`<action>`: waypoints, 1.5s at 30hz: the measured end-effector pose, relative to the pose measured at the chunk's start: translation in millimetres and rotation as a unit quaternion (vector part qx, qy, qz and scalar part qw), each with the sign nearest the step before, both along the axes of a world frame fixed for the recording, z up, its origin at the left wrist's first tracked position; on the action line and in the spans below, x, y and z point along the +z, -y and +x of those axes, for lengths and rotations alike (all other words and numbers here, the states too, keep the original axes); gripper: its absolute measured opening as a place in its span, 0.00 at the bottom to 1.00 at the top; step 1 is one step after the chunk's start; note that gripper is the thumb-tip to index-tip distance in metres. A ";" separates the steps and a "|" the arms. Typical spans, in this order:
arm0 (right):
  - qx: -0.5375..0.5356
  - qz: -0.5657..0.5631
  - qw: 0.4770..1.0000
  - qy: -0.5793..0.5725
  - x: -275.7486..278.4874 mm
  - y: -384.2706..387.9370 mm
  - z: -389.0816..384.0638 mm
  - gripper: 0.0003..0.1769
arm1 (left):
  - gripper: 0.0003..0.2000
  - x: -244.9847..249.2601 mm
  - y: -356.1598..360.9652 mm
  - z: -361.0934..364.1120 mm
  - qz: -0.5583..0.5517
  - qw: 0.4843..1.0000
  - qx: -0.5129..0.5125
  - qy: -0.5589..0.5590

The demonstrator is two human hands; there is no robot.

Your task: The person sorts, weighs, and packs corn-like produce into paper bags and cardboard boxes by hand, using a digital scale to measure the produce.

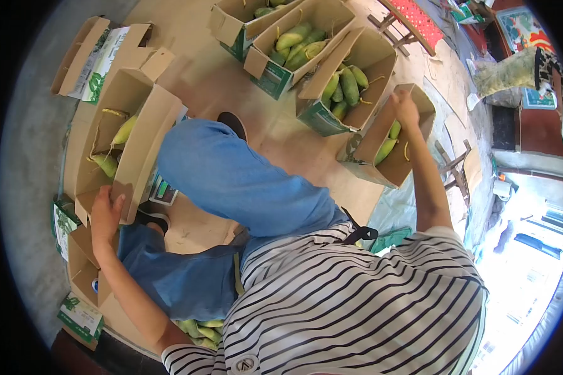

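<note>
My left hand (107, 215) rests at the near end of an open cardboard box (145, 140), thumb and fingers over its rim. In that box lie a few yellow-green, elongated fruits (125, 130) that look like mangoes. The box stands on a scale (163, 192) with a lit green display. My right hand (405, 109) is over the far end of another open cardboard box (420, 119), fingers curled. Whether it grips anything is hidden. Similar green fruits (386, 150) lie inside that box, below my wrist.
Several boxes of green fruit (350, 84) stand in a row ahead. Folded cartons (100, 59) are at the far left, and more boxes (81, 319) at the near left. A red-topped stool (413, 22) and a wooden stool (460, 172) stand to the right. Fruits (200, 331) lie beside my leg.
</note>
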State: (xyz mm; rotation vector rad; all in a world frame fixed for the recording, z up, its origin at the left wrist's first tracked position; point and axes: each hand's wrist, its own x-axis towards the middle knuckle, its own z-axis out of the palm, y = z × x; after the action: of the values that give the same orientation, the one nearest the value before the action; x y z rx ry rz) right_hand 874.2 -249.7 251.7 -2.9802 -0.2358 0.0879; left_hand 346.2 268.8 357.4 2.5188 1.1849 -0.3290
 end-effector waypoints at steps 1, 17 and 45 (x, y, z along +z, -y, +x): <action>-0.007 -0.017 1.000 -0.004 -12.6 -18.2 6.9 0.34 | 0.18 1.5 1.3 -0.7 -0.003 1.000 0.004 0.014; -0.085 -0.024 0.992 -0.089 -64.0 15.7 -4.0 0.20 | 0.22 3.1 14.9 2.6 0.016 0.999 0.006 0.036; 0.592 -0.324 0.737 -0.019 -51.4 -185.0 59.8 0.08 | 0.24 -10.3 7.8 13.0 0.067 0.997 -0.002 -0.027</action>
State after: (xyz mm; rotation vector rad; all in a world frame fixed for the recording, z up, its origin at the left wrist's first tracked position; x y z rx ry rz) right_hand 934.0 -64.7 200.2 -2.7490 -2.4616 0.4288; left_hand 359.3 261.0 347.1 2.6421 1.2627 -0.3319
